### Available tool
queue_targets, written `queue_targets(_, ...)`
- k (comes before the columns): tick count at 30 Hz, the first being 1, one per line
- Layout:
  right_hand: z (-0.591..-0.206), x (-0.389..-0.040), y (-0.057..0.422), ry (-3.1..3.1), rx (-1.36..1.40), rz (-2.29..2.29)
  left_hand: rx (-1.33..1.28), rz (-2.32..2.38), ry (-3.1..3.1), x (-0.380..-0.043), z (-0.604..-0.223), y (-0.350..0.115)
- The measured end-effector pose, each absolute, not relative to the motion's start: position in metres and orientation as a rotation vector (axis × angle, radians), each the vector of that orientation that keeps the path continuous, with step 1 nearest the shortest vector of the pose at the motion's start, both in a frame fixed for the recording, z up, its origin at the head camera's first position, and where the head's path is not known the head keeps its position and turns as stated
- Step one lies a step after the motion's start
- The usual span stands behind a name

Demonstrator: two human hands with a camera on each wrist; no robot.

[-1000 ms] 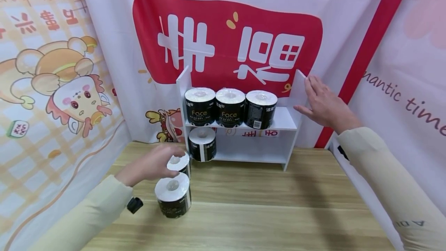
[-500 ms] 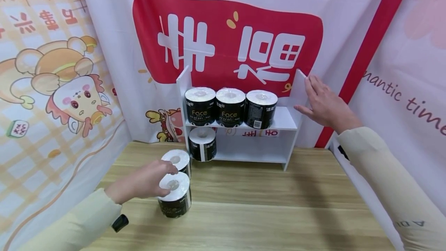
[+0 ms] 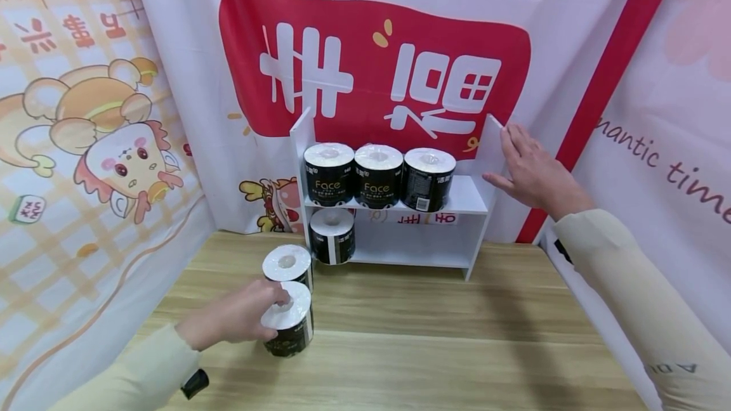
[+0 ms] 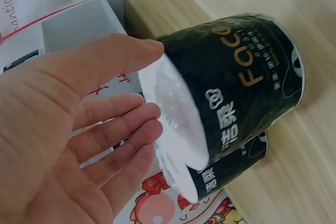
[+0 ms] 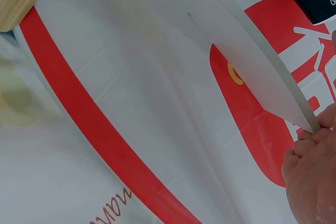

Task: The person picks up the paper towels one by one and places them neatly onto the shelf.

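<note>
Two toilet paper rolls in black wrappers stand on the table: a front roll (image 3: 289, 335) and a back roll (image 3: 287, 260) just behind it. My left hand (image 3: 237, 317) is over the front roll, its thumb at the rim and its loosely bent fingers by the white top. In the left wrist view, this hand (image 4: 100, 114) is not wrapped round the roll. A white two-tier shelf (image 3: 400, 243) stands at the back. My right hand (image 3: 533, 170) holds the top of its right side panel (image 5: 262, 77), thumb by the front edge and fingers up at the top corner.
Three rolls (image 3: 378, 179) stand side by side on the upper tier, leftward of its right end. One roll (image 3: 332, 240) is at the left of the lower tier. Printed cloth (image 3: 85, 144) hangs round the wooden table (image 3: 411, 347).
My left hand has moved back from the rear table roll to the front one, down towards its top. Both rolls stay where they were. My right hand has kept its place on the shelf.
</note>
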State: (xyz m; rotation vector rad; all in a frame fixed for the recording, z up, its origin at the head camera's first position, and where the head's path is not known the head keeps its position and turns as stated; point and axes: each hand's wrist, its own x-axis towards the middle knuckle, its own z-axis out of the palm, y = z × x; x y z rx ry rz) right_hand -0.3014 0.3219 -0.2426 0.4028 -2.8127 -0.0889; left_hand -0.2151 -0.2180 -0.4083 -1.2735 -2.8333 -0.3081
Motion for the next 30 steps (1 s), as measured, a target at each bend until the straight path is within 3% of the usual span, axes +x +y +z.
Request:
queue_targets(19,-0.247,-0.302,0.323,-2.806,0.389,-0.074,-1.114,-0.317,-2.855,-0.221,-0.445,-0.217)
queue_targets(30,-0.245,-0.302,0.320,-2.790,0.393,-0.079,-1.020,-0.553,-2.742,-0.227,-0.468,-0.224)
